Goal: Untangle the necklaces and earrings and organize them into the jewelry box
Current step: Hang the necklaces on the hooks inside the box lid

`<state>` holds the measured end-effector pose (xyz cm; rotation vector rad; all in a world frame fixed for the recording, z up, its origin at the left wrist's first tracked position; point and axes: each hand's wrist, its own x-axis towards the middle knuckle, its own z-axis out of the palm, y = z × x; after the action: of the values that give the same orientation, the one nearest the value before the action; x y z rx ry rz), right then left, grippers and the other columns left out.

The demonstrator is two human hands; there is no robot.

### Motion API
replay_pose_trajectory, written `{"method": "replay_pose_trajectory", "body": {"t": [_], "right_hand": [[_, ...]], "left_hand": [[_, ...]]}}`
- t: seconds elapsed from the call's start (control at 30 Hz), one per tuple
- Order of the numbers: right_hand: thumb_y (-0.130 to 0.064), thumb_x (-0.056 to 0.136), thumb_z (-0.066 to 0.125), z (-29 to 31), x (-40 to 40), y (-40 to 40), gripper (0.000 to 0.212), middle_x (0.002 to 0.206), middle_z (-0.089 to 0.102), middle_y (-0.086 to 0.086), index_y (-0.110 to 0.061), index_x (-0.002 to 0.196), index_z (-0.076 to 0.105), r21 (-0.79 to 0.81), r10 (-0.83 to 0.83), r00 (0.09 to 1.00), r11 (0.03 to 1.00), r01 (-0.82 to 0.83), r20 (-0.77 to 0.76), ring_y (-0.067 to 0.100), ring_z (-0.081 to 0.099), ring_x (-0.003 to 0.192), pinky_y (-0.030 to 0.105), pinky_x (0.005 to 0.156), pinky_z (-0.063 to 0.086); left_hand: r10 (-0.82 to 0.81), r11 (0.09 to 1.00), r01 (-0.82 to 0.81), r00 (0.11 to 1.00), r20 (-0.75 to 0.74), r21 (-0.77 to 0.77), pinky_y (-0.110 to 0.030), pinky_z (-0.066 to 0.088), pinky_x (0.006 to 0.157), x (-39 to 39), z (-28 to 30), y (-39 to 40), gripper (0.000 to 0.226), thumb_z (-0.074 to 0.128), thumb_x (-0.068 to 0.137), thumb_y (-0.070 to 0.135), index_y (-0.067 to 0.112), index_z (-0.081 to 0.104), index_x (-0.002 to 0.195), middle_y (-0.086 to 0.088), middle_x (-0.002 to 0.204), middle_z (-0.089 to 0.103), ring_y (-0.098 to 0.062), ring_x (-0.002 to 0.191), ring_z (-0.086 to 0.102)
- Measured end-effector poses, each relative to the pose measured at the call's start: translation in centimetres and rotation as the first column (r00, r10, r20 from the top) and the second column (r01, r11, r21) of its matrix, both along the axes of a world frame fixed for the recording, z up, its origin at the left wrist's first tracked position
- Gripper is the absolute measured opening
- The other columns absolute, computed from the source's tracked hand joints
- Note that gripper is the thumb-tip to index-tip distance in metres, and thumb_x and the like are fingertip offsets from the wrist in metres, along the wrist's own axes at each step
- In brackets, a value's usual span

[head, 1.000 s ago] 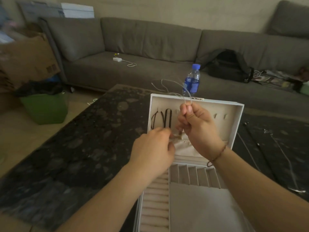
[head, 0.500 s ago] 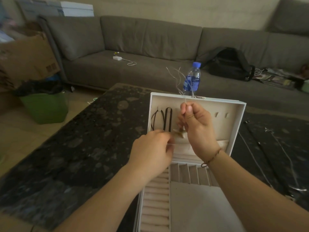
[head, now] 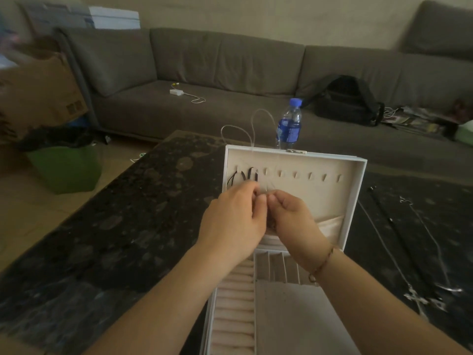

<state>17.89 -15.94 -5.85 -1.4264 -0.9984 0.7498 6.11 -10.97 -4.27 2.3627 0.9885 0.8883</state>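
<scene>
Grey sofa (head: 230,73) across the top of the frame, with a white charger (head: 176,92) on its seat left of centre and a black bag (head: 348,101) at upper right. Green bin (head: 64,167) and cardboard box (head: 38,96) at left. Blue-labelled bottle (head: 289,124) standing just behind the box lid, at upper centre.

Dark speckled table (head: 102,226) filling the lower frame. White jewelry box (head: 358,201) open at centre, lid upright, cream lining, row of small hooks across the lid. Black cords (head: 245,175) hanging on the leftmost hooks, partly hidden by the left hand. Ring rolls (head: 233,316) at lower centre, narrow slots to their right.

Both hands together at centre frame, in front of the lid. Left hand (head: 233,221) with fingers (head: 252,190) curled, tips pinched. Right hand (head: 294,219) likewise curled, thumb and forefinger pressed together beside the left ones. Thin pale necklace (head: 252,129) pinched between the two hands, its loops rising above the lid edge toward the bottle; blurred, so exact grip points hard to tell. Thread bracelet (head: 321,265) on the right wrist.

Silver chains (head: 414,293) lying loose on the table at lower right, well apart from the box, one with a cross pendant.
</scene>
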Motion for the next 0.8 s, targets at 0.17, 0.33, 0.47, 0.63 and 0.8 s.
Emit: {"method": "replay_pose_trajectory", "body": {"t": [0.17,0.33,0.47,0.63,0.8], "right_hand": [[-0.007,0.103,0.039,0.8,-0.4,-0.4,0.030,0.073,0.073,-0.004,-0.016,0.093,0.066,-0.048,0.077,0.995,0.996,-0.074,0.058,0.007,0.070,0.072,0.017,0.063,0.053],[-0.010,0.102,0.043,0.9,0.0,-0.8,0.026,0.088,0.071,0.022,-0.001,0.099,0.068,-0.076,0.065,0.998,0.995,-0.064,0.011,0.024,0.069,0.084,0.046,0.085,0.057],[0.000,0.094,0.052,1.7,1.1,-2.6,0.025,0.102,0.074,0.008,-0.006,0.110,0.070,0.052,-0.002,0.999,0.999,0.004,-0.037,0.022,0.069,0.102,0.045,0.096,0.052],[-0.032,0.088,0.066,6.4,2.1,-3.7,0.028,0.095,0.071,-0.009,-0.023,0.115,0.066,0.048,-0.100,0.941,0.995,0.089,0.322,0.001,0.064,0.073,0.017,0.063,0.050],[-0.026,0.082,0.075,9.8,2.7,-2.0,0.046,0.080,0.073,0.000,-0.018,0.123,0.055,-0.076,0.029,0.974,0.997,-0.012,0.224,0.012,0.051,0.052,0.024,0.048,0.043]], "left_hand": [[0.018,0.998,-0.019,1.000,-0.007,-0.062,-0.037,0.054,0.093,2.2,0.5,0.1,0.035,0.045,0.102,0.044,0.027,0.058,0.130,0.007,0.117,0.067,-0.013,0.105,0.063],[-0.007,0.992,0.033,0.979,0.203,-0.122,-0.038,0.057,0.083,2.8,-0.3,0.6,0.018,0.053,0.101,0.031,0.024,0.069,0.104,0.007,0.095,0.069,-0.011,0.090,0.065],[-0.062,0.988,0.104,0.946,0.319,-0.115,-0.034,0.057,0.078,2.7,-0.9,0.4,0.019,0.053,0.099,0.028,0.020,0.070,0.097,0.010,0.088,0.067,-0.005,0.084,0.063],[-0.108,0.975,0.163,0.942,0.317,-0.150,-0.027,0.054,0.083,3.3,-0.5,-0.4,0.017,0.052,0.100,0.028,0.026,0.069,0.103,0.012,0.098,0.067,-0.004,0.093,0.062],[-0.140,0.964,0.200,0.941,0.307,-0.174,-0.012,0.032,0.056,3.6,-0.7,-0.6,0.023,0.055,0.100,0.023,0.033,0.060,0.081,0.022,0.064,0.055,0.005,0.058,0.052]]}}
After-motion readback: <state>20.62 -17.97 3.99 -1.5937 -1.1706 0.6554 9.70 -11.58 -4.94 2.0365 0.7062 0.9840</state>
